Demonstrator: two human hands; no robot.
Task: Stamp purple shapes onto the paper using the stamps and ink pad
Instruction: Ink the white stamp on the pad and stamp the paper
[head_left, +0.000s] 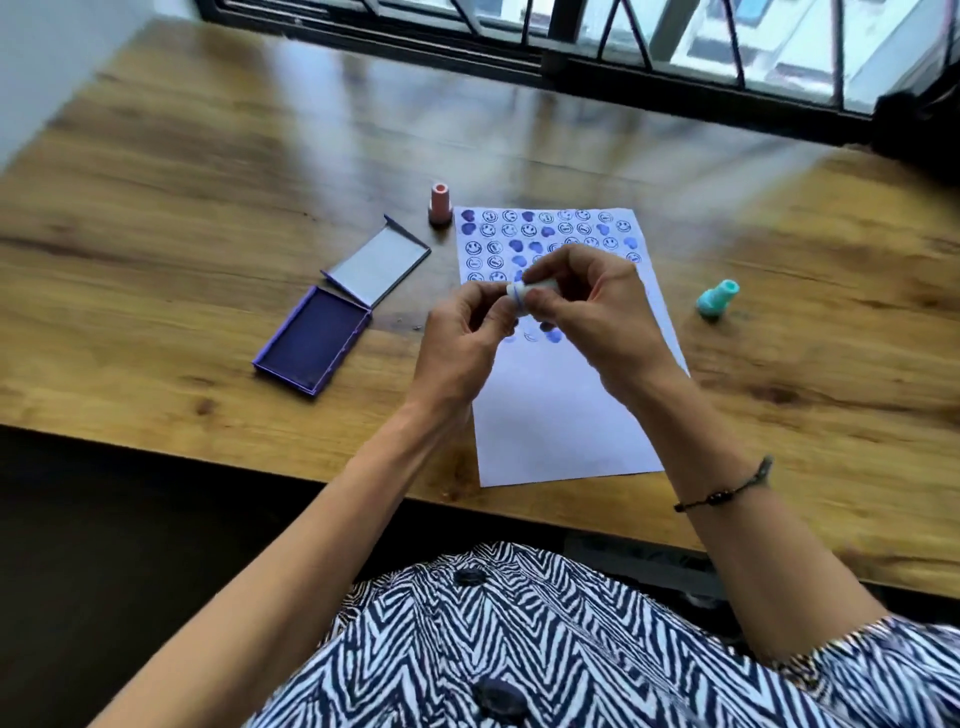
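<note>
Wooden tabletop (208, 208) fills the frame; broad bare room upper left. Paper (561, 415) at centre, lower edge near the tabletop's front edge, purple prints on its upper half. Open ink pad (314, 340) left of it. Both hands over the paper: right hand (597, 317) and left hand (462, 343), each grip pinched on a white stamp (519, 299). Teal stamp (718, 299) right, pink stamp (440, 203) at the paper's upper left corner.

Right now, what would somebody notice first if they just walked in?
Probably the white paper in the middle of the table, its top half filled with purple smiley faces and hearts. Just above it, both hands, left hand and right hand, hold a small white stamp. To the left lies the open purple ink pad.
</note>
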